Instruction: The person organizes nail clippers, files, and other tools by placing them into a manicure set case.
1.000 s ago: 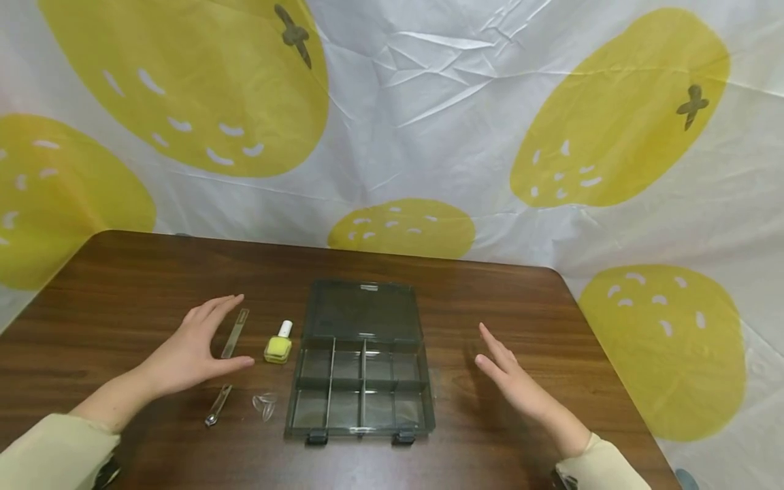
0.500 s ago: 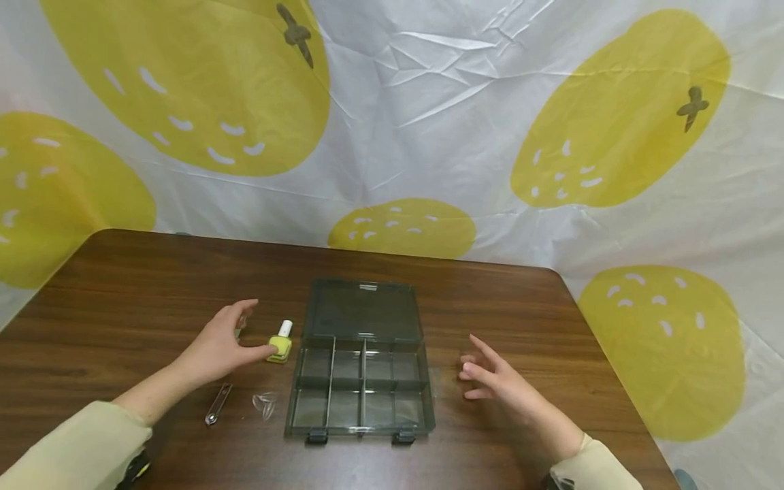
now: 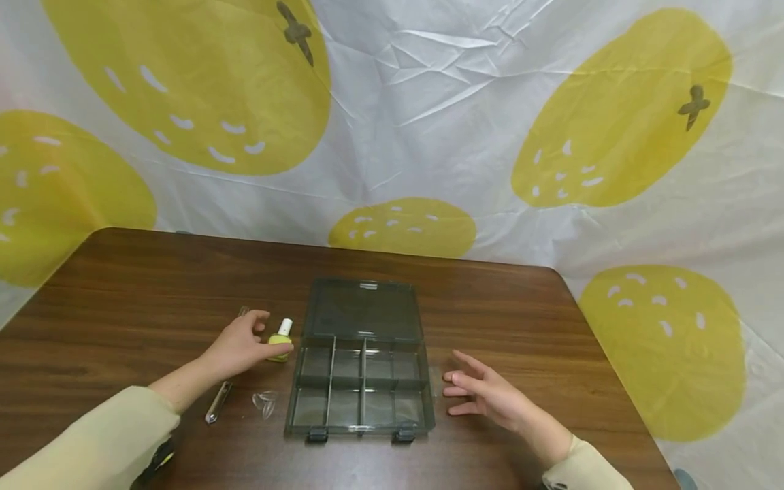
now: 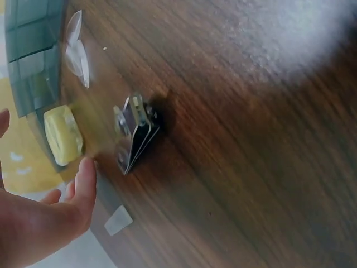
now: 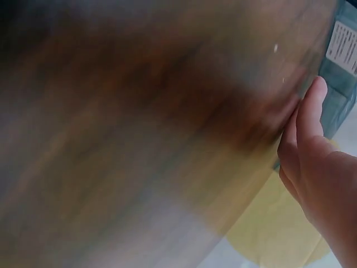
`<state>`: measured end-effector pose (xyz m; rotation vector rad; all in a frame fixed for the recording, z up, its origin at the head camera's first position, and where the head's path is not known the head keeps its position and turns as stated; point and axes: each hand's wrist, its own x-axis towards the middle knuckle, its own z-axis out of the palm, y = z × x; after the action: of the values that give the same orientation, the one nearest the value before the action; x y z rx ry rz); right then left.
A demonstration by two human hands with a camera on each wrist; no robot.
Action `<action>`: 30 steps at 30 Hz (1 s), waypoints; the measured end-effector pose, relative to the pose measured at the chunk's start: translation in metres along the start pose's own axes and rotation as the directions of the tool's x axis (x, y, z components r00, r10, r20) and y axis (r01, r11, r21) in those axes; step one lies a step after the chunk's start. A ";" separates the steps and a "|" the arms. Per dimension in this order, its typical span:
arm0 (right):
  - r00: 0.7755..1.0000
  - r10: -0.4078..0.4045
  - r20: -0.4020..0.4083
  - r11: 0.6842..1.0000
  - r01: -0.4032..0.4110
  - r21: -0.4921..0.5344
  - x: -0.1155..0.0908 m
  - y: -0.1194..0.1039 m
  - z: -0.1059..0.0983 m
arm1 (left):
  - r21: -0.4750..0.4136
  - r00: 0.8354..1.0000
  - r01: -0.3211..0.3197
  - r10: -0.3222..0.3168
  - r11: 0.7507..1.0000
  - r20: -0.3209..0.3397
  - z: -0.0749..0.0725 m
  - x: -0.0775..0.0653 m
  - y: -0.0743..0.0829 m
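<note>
My left hand (image 3: 235,348) reaches over the table with thumb and fingers spread around a yellow nail polish bottle (image 3: 281,338) with a white cap. In the head view the thumb crosses in front of the bottle; in the left wrist view the bottle (image 4: 63,135) stands just beyond the fingertips. Beneath the left wrist lies a metal nail clipper (image 3: 217,405). A flat translucent strip (image 4: 118,220) is mostly hidden behind the hand in the head view. My right hand (image 3: 493,395) hovers with loosely extended fingers, holding nothing, right of a grey translucent compartment box (image 3: 364,309) whose lid lies back.
Several clear curved slivers (image 3: 265,404) lie between the clipper and the box. The box has two rows of compartments and two front latches (image 3: 316,436). A white label (image 5: 343,47) shows on its side. A lemon-patterned cloth (image 3: 422,136) hangs behind the wooden table (image 3: 508,299).
My left hand has moved right, from above the strip to the nail polish bottle. My right hand has moved left towards the box, its fingers spreading. The objects have stayed put.
</note>
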<state>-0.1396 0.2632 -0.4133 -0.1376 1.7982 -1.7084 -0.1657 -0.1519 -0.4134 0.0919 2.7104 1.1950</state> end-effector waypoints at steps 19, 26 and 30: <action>1.000 0.027 0.014 0.999 -0.027 0.029 0.009 0.001 0.021 | 0.062 0.998 0.014 -0.010 0.998 -0.056 0.013 0.009 -0.001; 0.998 0.054 -0.030 0.998 -0.055 -0.029 0.012 -0.001 0.029 | 0.080 0.997 0.000 0.006 0.997 -0.076 0.015 0.007 -0.001; 0.997 0.067 -0.040 0.996 -0.069 -0.059 0.013 -0.001 0.030 | 0.032 0.997 -0.013 0.015 0.999 -0.076 0.015 0.007 -0.002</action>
<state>-0.1354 0.2309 -0.4153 -0.0691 1.8617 -1.6197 -0.1693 -0.1414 -0.4261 0.0712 2.7998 1.1828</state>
